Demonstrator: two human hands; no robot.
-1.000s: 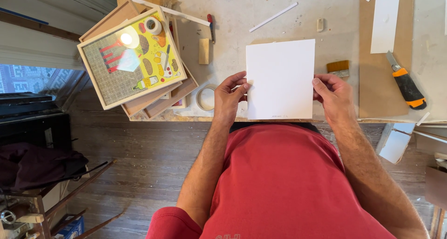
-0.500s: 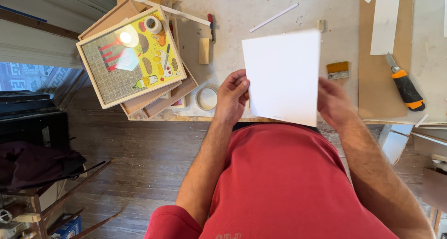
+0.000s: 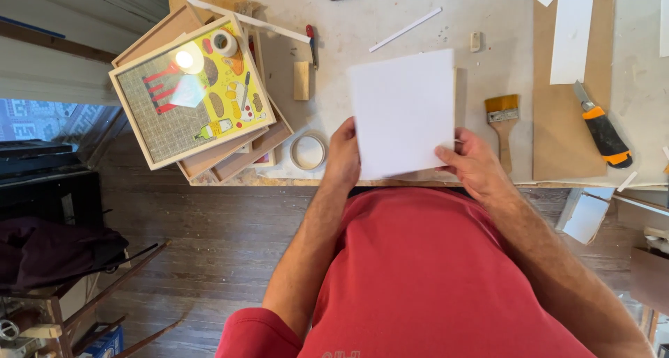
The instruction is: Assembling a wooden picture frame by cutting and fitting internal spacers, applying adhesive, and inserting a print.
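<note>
The white square board point(image 3: 404, 110) is no longer lying flat on the desk point(image 3: 390, 23); it is coming up off the surface and tilting, its far edge rising higher with each picture. The left hand point(image 3: 343, 156) is shifting from the board's side edge to its lower left corner, and the right hand point(image 3: 477, 164) is sliding in under the lower right corner. A paintbrush point(image 3: 503, 124) the board was covering is coming into sight beside it.

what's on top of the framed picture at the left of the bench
A roll of tape sits near the top corner of the framed picture. More frames are stacked underneath; their faces are covered.
</note>
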